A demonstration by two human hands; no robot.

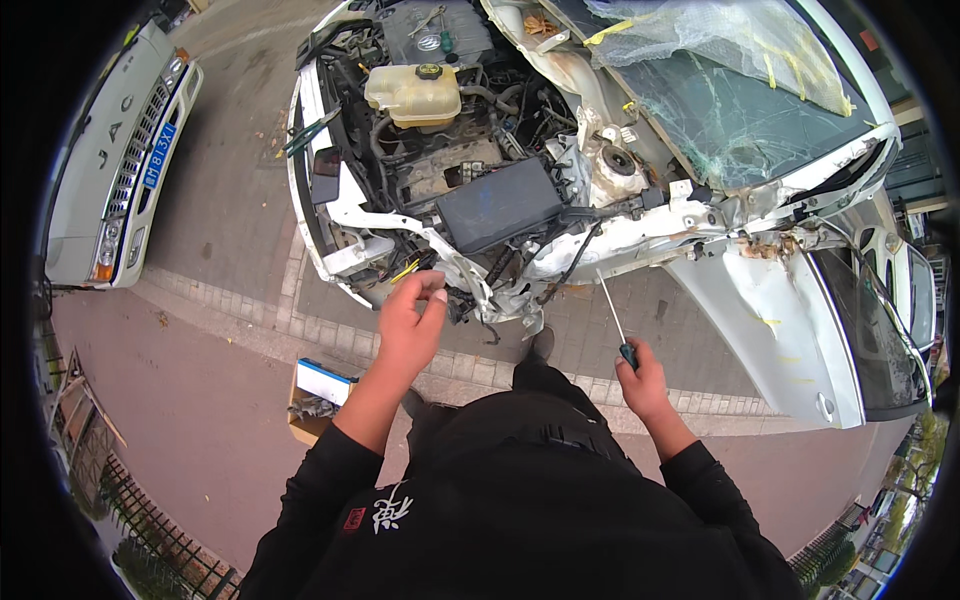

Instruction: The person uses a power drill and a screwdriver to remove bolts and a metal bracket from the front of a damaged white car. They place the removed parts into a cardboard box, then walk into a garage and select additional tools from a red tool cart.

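Observation:
My right hand (642,375) is closed around the dark green handle of a screwdriver (615,308), whose long thin shaft points up toward the car's bent white side rail (640,250). My left hand (412,318) is at the crumpled front corner of the car, its thumb and fingers curled together. Anything between those fingertips is too small or hidden to make out. A short yellow piece (405,270) shows just beyond them. Close by are torn white metal (465,270) and loose wiring. The black box (500,204) lies farther in the open engine bay.
A cream coolant tank (412,95) and an engine cover (432,38) with tools on it are farther back. Pliers (312,132) and a phone (326,175) rest on the left edge. The damaged door (770,320) juts out right; an open carton (310,400) stands on the ground.

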